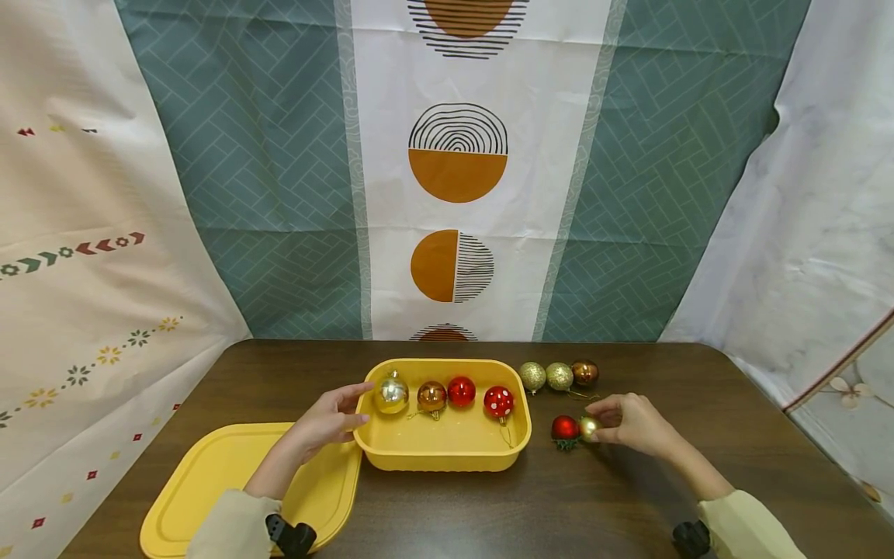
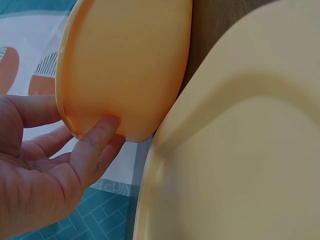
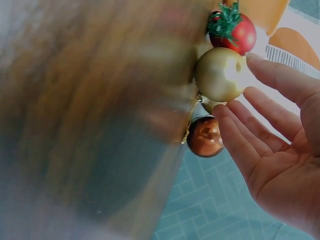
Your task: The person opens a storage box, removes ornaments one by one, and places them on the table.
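Head view: right hand [image 1: 634,425] pinching gold ball [image 1: 587,428] beside red ball [image 1: 564,428]; left hand [image 1: 330,420] gripping yellow box [image 1: 440,460] containing 4 ornaments [image 1: 461,392].

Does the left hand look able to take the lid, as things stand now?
Probably yes: the lid lies beside the box, below the left forearm, with nothing seen lying on it. The left hand would first have to release the box.

At the head view's lower left, the yellow lid [image 1: 226,458] is partly covered by the left sleeve [image 1: 230,529], which is cut off by the bottom edge. Right of centre, the gold ball [image 1: 587,428] is partly hidden by the right hand [image 1: 639,423]. At the right wrist view's left, the tabletop [image 3: 95,125] is blurred.
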`<move>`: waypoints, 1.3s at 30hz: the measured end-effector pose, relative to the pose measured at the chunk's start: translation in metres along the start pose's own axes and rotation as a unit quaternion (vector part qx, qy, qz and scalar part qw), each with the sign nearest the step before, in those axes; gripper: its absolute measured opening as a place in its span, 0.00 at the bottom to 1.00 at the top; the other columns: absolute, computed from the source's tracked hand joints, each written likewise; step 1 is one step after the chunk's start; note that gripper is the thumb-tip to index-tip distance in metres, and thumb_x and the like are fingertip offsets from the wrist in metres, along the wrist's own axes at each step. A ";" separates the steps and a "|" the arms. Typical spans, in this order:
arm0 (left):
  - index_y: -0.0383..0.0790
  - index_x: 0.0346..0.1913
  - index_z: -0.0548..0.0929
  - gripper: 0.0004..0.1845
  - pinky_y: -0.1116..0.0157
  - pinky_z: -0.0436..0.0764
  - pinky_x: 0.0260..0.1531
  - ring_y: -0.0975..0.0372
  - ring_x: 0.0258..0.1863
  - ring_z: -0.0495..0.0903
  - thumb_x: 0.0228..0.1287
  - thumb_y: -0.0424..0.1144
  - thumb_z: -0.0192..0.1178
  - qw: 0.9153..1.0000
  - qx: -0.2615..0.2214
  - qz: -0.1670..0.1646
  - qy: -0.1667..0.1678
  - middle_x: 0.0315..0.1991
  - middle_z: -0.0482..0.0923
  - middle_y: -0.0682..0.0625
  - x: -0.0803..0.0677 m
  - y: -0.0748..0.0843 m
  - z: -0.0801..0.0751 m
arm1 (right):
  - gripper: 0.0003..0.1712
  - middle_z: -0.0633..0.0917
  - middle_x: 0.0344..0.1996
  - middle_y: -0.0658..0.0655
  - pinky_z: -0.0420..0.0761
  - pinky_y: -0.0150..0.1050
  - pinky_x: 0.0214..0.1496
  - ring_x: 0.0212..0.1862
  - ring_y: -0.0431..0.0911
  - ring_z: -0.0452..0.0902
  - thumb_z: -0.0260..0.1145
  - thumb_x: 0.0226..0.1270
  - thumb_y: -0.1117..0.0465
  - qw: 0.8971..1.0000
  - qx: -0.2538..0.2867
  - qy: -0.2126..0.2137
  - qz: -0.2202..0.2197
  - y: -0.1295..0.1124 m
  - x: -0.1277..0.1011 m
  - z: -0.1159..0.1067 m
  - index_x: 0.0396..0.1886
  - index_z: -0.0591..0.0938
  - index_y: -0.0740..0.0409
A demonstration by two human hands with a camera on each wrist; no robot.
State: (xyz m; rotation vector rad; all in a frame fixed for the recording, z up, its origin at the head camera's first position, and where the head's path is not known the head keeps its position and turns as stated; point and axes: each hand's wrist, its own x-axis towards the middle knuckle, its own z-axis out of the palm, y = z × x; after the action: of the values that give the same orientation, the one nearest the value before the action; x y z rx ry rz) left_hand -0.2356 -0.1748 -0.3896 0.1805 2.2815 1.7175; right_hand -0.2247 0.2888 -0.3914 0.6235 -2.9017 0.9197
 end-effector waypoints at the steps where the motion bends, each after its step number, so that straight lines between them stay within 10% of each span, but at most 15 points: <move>1: 0.32 0.65 0.61 0.29 0.51 0.78 0.44 0.44 0.54 0.71 0.60 0.26 0.54 1.000 0.000 0.000 0.000 0.61 0.61 0.31 0.000 0.000 0.000 | 0.22 0.84 0.37 0.65 0.81 0.43 0.38 0.39 0.56 0.82 0.74 0.44 0.62 1.000 0.000 0.003 0.000 -0.001 0.000 0.000 0.40 0.82 0.69; 39: 0.34 0.65 0.63 0.29 0.53 0.79 0.43 0.46 0.52 0.72 0.59 0.26 0.54 1.000 0.004 -0.008 0.010 0.61 0.62 0.32 0.000 0.001 0.001 | 0.25 0.82 0.43 0.66 0.79 0.47 0.46 0.47 0.55 0.78 0.71 0.50 0.61 0.995 0.062 0.017 -0.080 -0.092 0.080 0.046 0.47 0.79 0.70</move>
State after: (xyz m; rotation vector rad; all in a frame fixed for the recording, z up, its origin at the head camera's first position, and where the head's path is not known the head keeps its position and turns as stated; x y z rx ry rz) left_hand -0.2354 -0.1740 -0.3889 0.1459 2.2977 1.7103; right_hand -0.2592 0.1655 -0.3672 0.8270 -2.7314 1.0836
